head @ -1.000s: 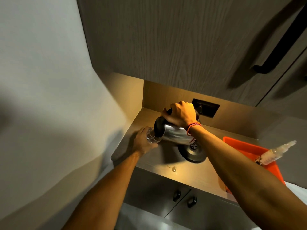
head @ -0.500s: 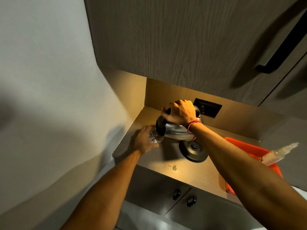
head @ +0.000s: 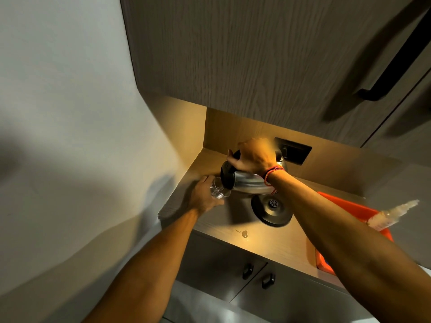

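A steel electric kettle (head: 247,185) with a black lid is tipped far over to the left, its spout at the rim of a clear glass (head: 218,191). My right hand (head: 255,157), a red thread at the wrist, grips the kettle's black handle from above. My left hand (head: 204,197) holds the glass, tilted toward the spout, just above the wooden counter (head: 275,243). The kettle's round black base (head: 271,209) sits bare on the counter below the kettle. Whether water is running cannot be made out.
An orange tray (head: 349,206) stands at the right with a clear spray bottle (head: 391,213) over it. A black wall socket (head: 295,150) is behind the kettle. A small puddle (head: 244,234) lies near the counter's front edge. A wall cupboard hangs overhead; cupboard doors below.
The kettle has tipped a little further toward the glass, and both hands have stayed close together at the counter's back left corner.
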`<move>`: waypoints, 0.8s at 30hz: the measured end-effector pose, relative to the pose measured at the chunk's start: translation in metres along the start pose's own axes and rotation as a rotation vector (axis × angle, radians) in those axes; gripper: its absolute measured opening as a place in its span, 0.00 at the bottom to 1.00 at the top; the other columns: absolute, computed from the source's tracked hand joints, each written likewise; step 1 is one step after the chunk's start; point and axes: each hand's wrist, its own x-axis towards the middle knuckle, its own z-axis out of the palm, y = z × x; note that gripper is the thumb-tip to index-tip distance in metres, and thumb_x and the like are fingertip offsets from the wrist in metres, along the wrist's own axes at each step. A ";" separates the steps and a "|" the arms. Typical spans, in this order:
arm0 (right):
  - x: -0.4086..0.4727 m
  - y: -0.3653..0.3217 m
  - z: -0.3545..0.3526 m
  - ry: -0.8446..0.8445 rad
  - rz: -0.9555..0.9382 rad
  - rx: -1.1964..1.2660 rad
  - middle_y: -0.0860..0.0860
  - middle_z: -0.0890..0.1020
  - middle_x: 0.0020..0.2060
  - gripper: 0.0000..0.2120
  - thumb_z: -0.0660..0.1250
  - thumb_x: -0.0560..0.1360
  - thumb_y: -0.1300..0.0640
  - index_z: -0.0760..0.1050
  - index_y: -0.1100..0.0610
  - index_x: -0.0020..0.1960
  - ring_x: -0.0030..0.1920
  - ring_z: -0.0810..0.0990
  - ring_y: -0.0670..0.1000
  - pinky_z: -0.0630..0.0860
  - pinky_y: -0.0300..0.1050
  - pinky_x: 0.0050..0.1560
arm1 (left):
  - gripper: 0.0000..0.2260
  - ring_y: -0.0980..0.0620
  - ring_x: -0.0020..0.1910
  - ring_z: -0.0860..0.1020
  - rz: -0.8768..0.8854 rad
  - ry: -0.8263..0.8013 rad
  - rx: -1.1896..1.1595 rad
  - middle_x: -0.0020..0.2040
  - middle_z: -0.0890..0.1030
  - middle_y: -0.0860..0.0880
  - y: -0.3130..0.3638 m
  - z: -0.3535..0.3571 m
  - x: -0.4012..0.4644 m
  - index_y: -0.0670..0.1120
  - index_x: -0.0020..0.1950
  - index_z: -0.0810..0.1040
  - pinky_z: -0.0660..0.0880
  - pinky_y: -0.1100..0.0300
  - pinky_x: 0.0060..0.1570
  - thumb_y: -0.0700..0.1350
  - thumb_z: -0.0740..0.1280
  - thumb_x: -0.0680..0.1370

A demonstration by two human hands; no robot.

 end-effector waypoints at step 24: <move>-0.106 0.120 0.052 0.363 1.378 0.819 0.66 0.78 0.34 0.34 0.56 0.78 0.33 0.66 0.59 0.26 0.43 0.77 0.66 0.70 0.57 0.45 | 0.34 0.45 0.59 0.79 -0.239 0.008 -0.262 0.62 0.79 0.43 0.039 0.060 0.041 0.43 0.66 0.73 0.76 0.63 0.46 0.39 0.83 0.64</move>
